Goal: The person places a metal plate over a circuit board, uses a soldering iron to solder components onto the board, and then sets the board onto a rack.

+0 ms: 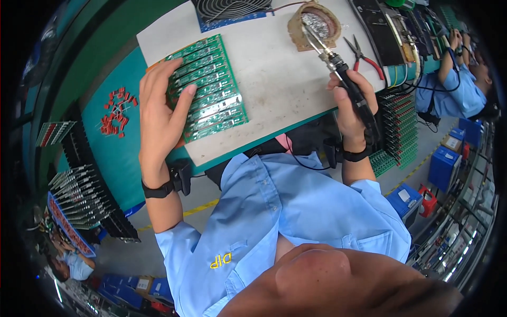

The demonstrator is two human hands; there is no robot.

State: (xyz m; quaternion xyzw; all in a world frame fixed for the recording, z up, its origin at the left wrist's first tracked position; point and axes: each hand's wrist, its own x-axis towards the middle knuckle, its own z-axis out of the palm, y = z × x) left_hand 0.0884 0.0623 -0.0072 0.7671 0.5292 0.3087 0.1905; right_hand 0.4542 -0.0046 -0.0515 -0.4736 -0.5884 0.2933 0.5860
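My left hand (pixel 161 105) lies over the left side of a green circuit board panel (pixel 215 79), thumb and fingers apart, fingertips touching it. The panel is split into several long strips and lies flat on a white sheet. In my right hand (pixel 351 103) is a soldering iron (pixel 349 82) with a black handle and a two-pronged metal front end. Its tips reach into a round tan pot (pixel 297 38) filled with silvery metal shavings or wool. Whether the tips touch the filling is hard to tell.
Red-handled pliers (pixel 361 58) lie right of the pot. A black fan (pixel 229 9) stands at the back. Small red components (pixel 117 111) are scattered on the green mat at left. Racks of boards (pixel 398 127) flank both sides. Another person (pixel 457 87) works at far right.
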